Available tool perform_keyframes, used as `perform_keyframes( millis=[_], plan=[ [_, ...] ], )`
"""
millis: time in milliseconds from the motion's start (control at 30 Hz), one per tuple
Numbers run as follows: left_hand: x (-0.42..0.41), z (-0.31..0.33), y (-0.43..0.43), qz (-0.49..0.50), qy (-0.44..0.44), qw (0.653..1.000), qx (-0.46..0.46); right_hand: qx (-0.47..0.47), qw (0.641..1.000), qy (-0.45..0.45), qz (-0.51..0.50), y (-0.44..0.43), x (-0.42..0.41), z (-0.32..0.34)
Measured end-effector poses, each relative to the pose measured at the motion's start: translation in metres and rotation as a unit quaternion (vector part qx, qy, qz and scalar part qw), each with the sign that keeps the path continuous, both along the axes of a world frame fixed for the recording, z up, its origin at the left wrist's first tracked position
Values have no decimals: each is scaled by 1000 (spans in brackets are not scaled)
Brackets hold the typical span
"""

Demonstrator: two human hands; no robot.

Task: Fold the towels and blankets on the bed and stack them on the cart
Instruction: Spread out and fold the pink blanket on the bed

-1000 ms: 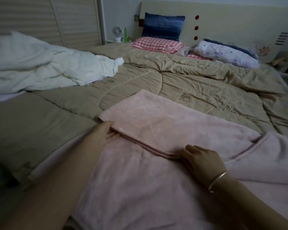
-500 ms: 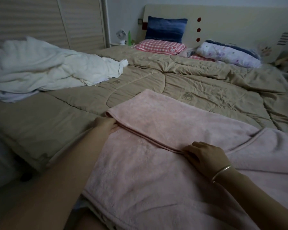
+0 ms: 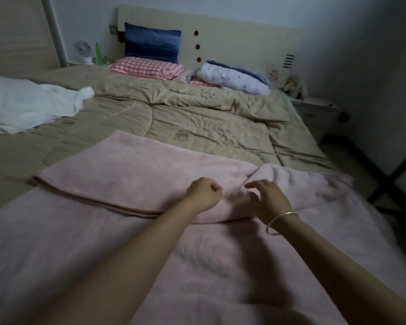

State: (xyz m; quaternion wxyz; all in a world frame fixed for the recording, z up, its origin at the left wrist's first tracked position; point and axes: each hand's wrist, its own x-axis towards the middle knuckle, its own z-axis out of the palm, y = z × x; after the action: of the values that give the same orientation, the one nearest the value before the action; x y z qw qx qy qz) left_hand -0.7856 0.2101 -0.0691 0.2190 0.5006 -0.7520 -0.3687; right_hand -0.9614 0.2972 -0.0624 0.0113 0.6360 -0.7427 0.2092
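Pink blanket (image 3: 127,242): task item, spread over the near end of the bed. Its far part is folded back twd the camera into a doubled flap, w/ the flap's edge running across it from the left to the middle.
Left hand (image 3: 204,193): on the flap near the blanket's middle, fingers curled tight into a fist, no cloth seen in it.
Right hand (image 3: 268,200): just right of the left hand, over the same flap. Fingers are loosely spread and bent downward, holding nothing (slightly blurred). There is a bracelet (image 3: 280,222) on the wrist.
Raised crease (image 3: 263,171): a bump in the blanket just beyond the right hand's fingertips.
White blanket (image 3: 28,106): crumpled heap, well apart from the pink blanket, beyond it to the left.
Tan quilt (image 3: 185,118): under the pink blanket, stretching away beyond it.
Pillows: blue pillow (image 3: 151,42) and checked pillow (image 3: 145,66), far beyond the pink blanket.
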Motion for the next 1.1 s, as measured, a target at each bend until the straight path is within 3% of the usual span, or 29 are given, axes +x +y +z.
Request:
perform_keyframes(
  millis=[133, 267, 367, 467, 567, 633, 700, 733, 767, 833, 1000, 1100],
  plan=[
    [-50, -2, 3, -17, -53, 998, -27, 36, 998, -32, -40, 14, -51, 0],
    [-82, -4, -18, -17, -126, 991, -43, 39, 979, -181, -81, 20, -80, -1],
    [-104, 0, -31, -21, -180, 982, -52, 33, 946, -306, -101, 20, -103, 2],
    [-121, 10, -29, -21, -118, 993, 8, 55, 904, -412, -100, 21, -119, 8],
    [-134, 31, -7, -106, -19, 994, 35, 40, 896, -421, -133, 31, -138, 11],
    [-138, 51, 17, -274, -50, 960, 35, -26, 865, -464, -191, 40, -156, 15],
    [-142, 64, 42, -429, -132, 886, 119, -99, 787, -553, -255, 53, -178, 22],
    [-144, 65, 54, -468, -188, 848, 165, -123, 752, -584, -281, 62, -188, 25],
    [-146, 63, 65, -482, -237, 820, 197, -128, 740, -591, -296, 71, -198, 26],
    [-152, 49, 78, -477, -267, 815, 192, -73, 771, -547, -318, 86, -213, 26],
    [-164, 17, 96, -385, -113, 915, 34, -3, 866, -432, -252, 100, -219, 21],
    [-169, 14, 121, -381, -113, 915, -69, 81, 909, -308, -268, 102, -218, 13]
  ],
)
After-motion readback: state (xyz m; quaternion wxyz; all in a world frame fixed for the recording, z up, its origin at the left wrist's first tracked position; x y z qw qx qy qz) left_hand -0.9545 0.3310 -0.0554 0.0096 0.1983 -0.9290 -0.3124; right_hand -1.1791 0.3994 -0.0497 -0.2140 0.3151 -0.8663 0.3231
